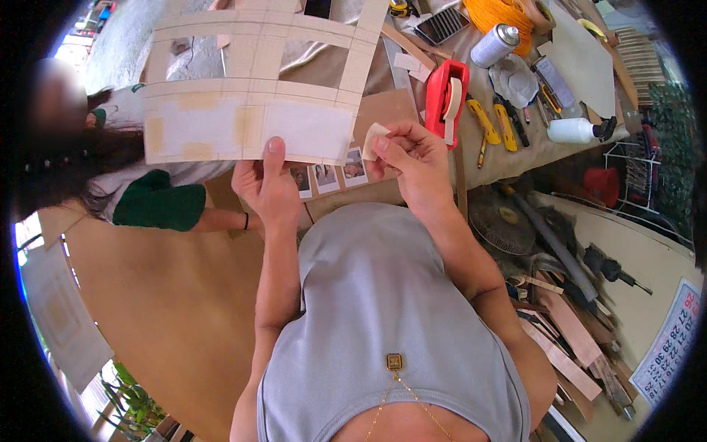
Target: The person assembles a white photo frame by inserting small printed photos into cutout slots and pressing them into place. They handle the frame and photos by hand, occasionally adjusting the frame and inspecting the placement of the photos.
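My left hand (271, 188) grips the lower edge of a cream cardboard frame (250, 59) with cut-out windows and pencil lines, its thumb on the near face. White paper pieces (308, 129) cover two lower windows; strips of masking tape lie along the left one. Between the thumb and fingers of my right hand (418, 162) is a short piece of masking tape (375, 140), close to the frame's lower right corner. Several small photo prints (325, 177) rest on brown board behind the hands, partly hidden. A red tape dispenser (434, 92) with a tape roll stands just beyond my right hand.
Yellow utility knives (504, 124), a spray can (495, 46), orange cord (503, 18) and a white bottle (571, 131) lie on the covered table at right. A person with a green sleeve (160, 201) is at left. Wood offcuts (563, 324) and a fan (502, 222) are lower right.
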Action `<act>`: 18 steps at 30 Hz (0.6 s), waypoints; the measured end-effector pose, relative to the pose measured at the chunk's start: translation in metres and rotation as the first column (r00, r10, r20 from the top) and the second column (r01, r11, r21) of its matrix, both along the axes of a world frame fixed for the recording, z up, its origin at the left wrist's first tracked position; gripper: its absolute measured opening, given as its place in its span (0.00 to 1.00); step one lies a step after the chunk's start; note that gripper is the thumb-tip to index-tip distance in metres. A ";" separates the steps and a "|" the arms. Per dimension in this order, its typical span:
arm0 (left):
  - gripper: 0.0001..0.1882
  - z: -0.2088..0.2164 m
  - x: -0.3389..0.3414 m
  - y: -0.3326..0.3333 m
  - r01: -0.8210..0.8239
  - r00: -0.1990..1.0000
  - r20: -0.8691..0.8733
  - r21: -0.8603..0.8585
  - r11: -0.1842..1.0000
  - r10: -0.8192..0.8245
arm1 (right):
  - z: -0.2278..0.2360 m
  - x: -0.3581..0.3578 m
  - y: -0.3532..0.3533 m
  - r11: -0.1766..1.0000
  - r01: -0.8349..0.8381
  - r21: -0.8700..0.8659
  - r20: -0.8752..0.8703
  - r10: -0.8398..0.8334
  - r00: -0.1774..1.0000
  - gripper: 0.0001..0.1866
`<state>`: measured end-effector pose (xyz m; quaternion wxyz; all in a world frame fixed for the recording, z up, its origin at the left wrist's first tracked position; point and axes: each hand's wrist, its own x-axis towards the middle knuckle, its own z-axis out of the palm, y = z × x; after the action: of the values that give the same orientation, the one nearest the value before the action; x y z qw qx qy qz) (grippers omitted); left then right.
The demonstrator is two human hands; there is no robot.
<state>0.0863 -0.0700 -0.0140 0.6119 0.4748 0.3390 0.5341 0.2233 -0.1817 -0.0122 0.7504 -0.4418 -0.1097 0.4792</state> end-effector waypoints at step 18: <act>0.17 0.050 0.002 0.003 -0.140 0.987 0.132 0.381 0.914 0.096 | 0.050 -0.012 0.020 0.993 -0.023 0.115 0.210 -0.002 0.978 0.06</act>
<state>0.0880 -0.0673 0.0355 0.4897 0.5351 0.2199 0.6523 0.2115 -0.1616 0.0374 0.7566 -0.4446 -0.2187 0.4267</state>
